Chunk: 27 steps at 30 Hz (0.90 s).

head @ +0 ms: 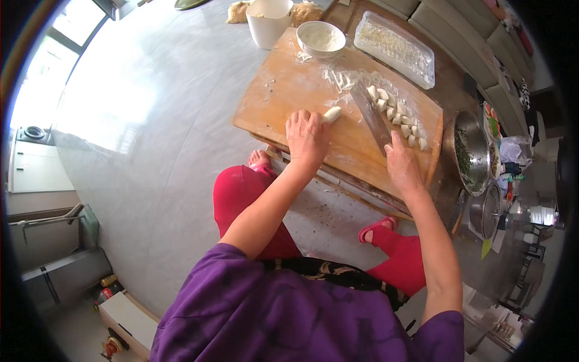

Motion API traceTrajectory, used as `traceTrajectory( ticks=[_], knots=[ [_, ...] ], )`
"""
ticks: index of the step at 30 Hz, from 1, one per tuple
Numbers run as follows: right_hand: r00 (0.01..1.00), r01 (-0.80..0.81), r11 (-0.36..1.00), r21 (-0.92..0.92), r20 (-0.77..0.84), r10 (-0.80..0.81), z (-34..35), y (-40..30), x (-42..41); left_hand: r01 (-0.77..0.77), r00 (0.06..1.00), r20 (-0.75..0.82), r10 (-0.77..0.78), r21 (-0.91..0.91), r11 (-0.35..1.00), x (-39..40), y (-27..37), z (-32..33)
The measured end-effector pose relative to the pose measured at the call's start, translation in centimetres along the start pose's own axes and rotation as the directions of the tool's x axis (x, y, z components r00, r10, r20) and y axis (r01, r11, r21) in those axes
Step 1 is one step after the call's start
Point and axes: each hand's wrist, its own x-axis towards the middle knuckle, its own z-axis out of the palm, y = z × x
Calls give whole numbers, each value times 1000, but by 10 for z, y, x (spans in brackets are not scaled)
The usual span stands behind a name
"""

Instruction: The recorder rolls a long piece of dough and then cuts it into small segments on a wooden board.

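Observation:
My left hand [307, 138] rests on a short rope of white dough [333, 114], whose rounded end sticks out to the right of my fingers. In my right hand [401, 163] is the handle of a wide-bladed cleaver [372, 113], its blade angled away from me over the wooden board [289, 86]. Just right of the blade lie several cut pieces of dough [391, 110] in loose rows. A gap of bare board separates the blade from the dough rope. My right fingers hide most of the handle.
Loose flour [339, 79] is scattered across the far side of the board. A white bowl of flour [320, 38] stands at its far corner, near a white bin [270, 22]. Beyond the board sits a floured plastic tray [394, 47]. A steel basin with chopped greens [471, 151] is at right.

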Motion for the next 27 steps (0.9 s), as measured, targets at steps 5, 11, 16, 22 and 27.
traceTrajectory(
  ticks=[5,11,16,22,27],
  knots=[
    [985,170,984,-60,6,-170,-15,-33,-7,97,995,-25,-97,-10,995,5,-9,2],
    [971,237,966,-107,73,-230,-12,-39,-5,59,998,-25,-59,-19,998,3,-6,-3],
    [970,193,980,-55,159,-182,-6,-43,4,54,998,42,-55,18,998,2,0,-11],
    [994,110,986,122,7,-112,19,-12,17,-8,998,57,6,40,999,0,4,4],
    [977,43,981,190,-215,-2,-6,21,-5,-190,975,103,197,-74,979,-17,42,22]
  ],
)
